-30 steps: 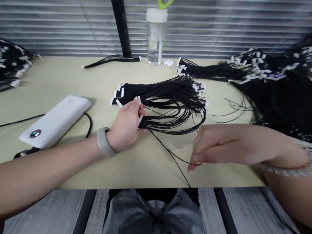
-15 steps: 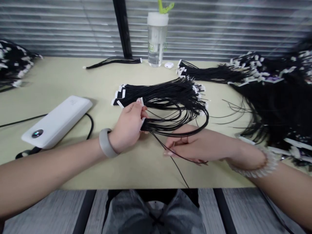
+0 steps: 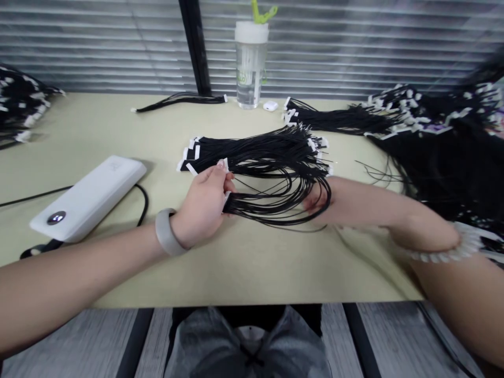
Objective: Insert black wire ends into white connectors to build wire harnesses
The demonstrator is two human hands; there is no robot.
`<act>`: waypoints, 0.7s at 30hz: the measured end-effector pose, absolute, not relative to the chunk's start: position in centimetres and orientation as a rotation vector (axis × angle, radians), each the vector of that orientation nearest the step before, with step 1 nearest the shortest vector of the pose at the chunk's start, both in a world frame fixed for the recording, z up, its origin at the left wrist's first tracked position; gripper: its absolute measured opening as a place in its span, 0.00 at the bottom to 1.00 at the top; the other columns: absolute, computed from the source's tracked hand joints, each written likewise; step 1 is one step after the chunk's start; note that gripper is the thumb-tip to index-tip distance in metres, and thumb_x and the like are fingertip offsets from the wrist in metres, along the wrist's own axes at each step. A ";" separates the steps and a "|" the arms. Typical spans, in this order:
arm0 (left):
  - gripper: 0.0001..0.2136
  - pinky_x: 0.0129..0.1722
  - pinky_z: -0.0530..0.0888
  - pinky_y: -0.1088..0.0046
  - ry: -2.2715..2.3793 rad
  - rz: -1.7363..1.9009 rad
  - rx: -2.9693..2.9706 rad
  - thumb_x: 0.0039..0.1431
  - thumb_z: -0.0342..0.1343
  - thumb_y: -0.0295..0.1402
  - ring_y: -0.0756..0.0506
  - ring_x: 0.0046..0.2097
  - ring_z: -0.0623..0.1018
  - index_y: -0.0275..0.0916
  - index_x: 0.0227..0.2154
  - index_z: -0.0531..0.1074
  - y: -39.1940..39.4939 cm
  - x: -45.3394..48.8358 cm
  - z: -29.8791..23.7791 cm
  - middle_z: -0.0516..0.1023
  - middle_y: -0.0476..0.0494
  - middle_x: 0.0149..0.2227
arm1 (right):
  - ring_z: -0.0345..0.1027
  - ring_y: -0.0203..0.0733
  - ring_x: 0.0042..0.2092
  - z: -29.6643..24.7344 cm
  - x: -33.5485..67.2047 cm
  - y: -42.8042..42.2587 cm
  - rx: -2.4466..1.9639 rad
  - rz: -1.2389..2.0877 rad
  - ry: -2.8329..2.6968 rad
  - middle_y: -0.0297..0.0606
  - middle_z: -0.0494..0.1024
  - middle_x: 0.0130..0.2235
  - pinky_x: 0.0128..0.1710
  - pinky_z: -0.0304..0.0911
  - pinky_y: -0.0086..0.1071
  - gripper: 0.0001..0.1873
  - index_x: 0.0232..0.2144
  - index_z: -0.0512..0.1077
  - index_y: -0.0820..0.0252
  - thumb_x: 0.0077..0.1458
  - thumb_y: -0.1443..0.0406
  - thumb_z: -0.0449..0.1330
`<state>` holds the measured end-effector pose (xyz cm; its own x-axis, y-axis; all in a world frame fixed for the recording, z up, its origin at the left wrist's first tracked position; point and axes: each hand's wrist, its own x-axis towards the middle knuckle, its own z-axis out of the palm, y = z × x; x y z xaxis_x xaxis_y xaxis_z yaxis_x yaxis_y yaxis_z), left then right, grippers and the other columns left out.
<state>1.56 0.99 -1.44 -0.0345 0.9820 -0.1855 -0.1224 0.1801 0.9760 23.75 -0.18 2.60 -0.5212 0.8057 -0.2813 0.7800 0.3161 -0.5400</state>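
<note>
The left hand [image 3: 205, 202] is pinched shut on the white connector end of a wire bundle [image 3: 271, 206], thumb above and fingers curled beneath. From the grip the black wires run outward to the right, curve round in a loop and turn back toward the stack of wires [image 3: 252, 149] lying just beyond the knuckles, touching it or nearly so. The right hand [image 3: 342, 202] lies flat at the far end of that loop, its fingers [image 3: 315, 197] under the curved strands; it is blurred, so whether it is closed on any wire cannot be told. Nearer the body than both hands, the table [image 3: 255, 268] is bare up to its front edge, the widest open room around the grip. Behind the left wrist, close to the grey bracelet [image 3: 167, 231], sits a white power bank [image 3: 86, 197] with its cable curling beside it. Outward of the right forearm, a large heap of wires [image 3: 444, 157] crowds that side of the table. Well beyond the grip, by the back edge, stand a clear bottle [image 3: 250, 63], a small white case [image 3: 270, 106], a thin bundle [image 3: 177, 98] and another long bundle [image 3: 342, 118].
</note>
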 end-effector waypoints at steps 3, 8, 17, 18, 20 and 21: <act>0.15 0.18 0.59 0.77 1.216 1.150 0.985 0.64 0.43 0.37 0.55 0.20 0.61 0.38 0.21 0.61 0.9 1.5 -1.5 0.61 0.51 0.21 | 0.54 0.27 0.20 3.7 25.6 1.2 -1.932 0.703 -2.223 0.32 0.65 0.18 0.21 0.51 0.25 0.07 0.23 0.68 0.63 0.47 0.66 0.52; 0.17 0.22 0.61 0.76 1.174 1.175 1.210 0.63 0.44 0.38 0.53 0.22 0.61 0.38 0.19 0.61 0.7 1.1 -2.3 0.61 0.51 0.19 | 0.52 0.26 0.18 5.1 28.4 2.6 -1.907 0.304 -1.386 0.35 0.63 0.15 0.20 0.45 0.29 0.12 0.23 0.70 0.69 0.45 0.61 0.59; 0.20 0.22 0.62 0.76 1.212 1.135 1.462 0.64 0.41 0.42 0.53 0.21 0.63 0.37 0.20 0.64 0.3 1.1 -2.5 0.65 0.50 0.18 | 0.56 0.30 0.17 4.6 29.0 2.9 -1.775 0.170 -1.383 0.34 0.66 0.14 0.20 0.50 0.29 0.16 0.33 0.78 0.64 0.44 0.69 0.52; 0.20 0.22 0.62 0.76 1.216 1.132 1.472 0.64 0.41 0.42 0.52 0.21 0.63 0.37 0.20 0.64 0.3 1.1 -2.4 0.66 0.50 0.18 | 0.57 0.30 0.18 4.6 28.6 2.9 -1.676 0.303 -1.380 0.34 0.67 0.15 0.20 0.52 0.29 0.18 0.34 0.77 0.64 0.43 0.71 0.50; 0.19 0.22 0.62 0.76 1.218 1.135 1.481 0.64 0.41 0.42 0.52 0.21 0.64 0.37 0.20 0.64 0.3 1.1 -2.4 0.66 0.50 0.18 | 0.61 0.33 0.19 4.6 27.7 2.8 -1.436 0.609 -1.269 0.36 0.69 0.18 0.21 0.55 0.30 0.20 0.34 0.75 0.67 0.40 0.73 0.48; 0.19 0.22 0.62 0.76 1.217 1.139 1.482 0.64 0.41 0.41 0.52 0.22 0.64 0.37 0.20 0.64 0.3 1.1 -2.4 0.66 0.50 0.18 | 0.64 0.34 0.20 4.6 27.3 2.8 -1.334 0.753 -1.195 0.37 0.71 0.20 0.23 0.58 0.31 0.20 0.35 0.73 0.68 0.40 0.74 0.48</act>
